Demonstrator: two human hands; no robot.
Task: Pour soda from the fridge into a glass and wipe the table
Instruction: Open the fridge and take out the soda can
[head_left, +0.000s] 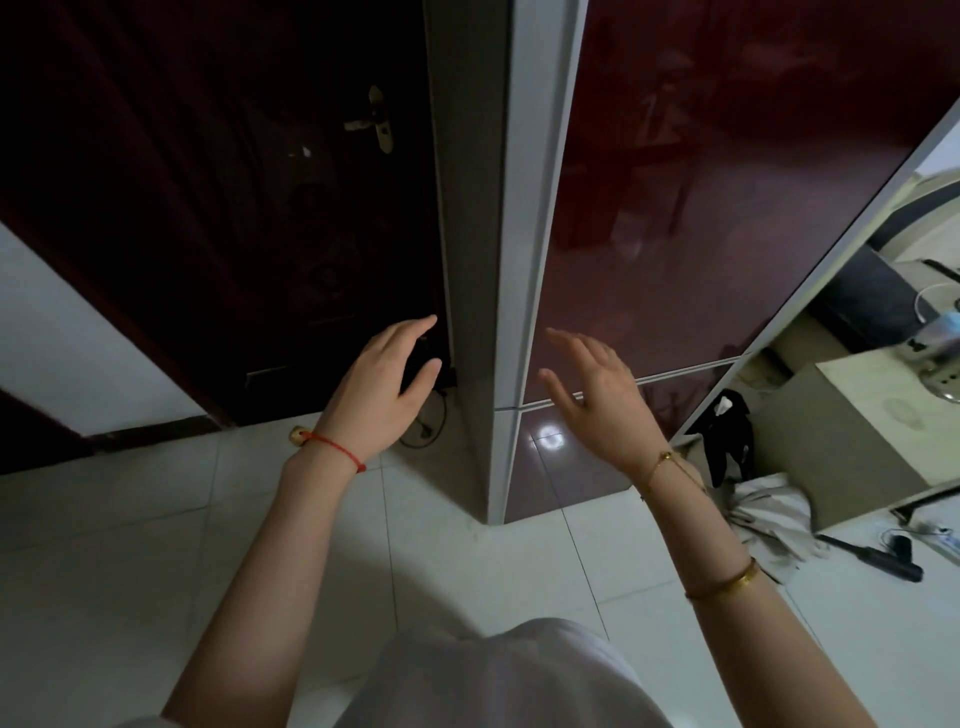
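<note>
As I stand before the fridge (701, 208), both my arms are raised toward its near corner, and neither hand grips anything. My left hand (382, 382) is released, fingers loosely extended and slightly curled, hovering at the grey side panel of the fridge, its fingertips close to that panel though I cannot tell whether they touch. A red string bracelet (335, 446) circles that wrist. My right hand (595, 387) is also released, fingers spread and pointing up, held in front of the glossy dark-red fridge door, just above the seam that divides the upper door from the lower one; whether the fingertips meet the door I cannot tell. A thin gold chain (670, 470) sits at that wrist and a gold bangle (724, 582) further down the forearm. The fridge doors are closed, so the soda is hidden from me. Beyond my left hand is a dark wooden door (208, 182) with a metal door handle (374, 122), and a black cable (426, 426) lies on the floor just below that hand. To the right of my right hand, past the fridge edge, stands a pale bench (852, 415), with crumpled cloth (769, 514) on the white tiled floor (130, 545) beneath it.
</note>
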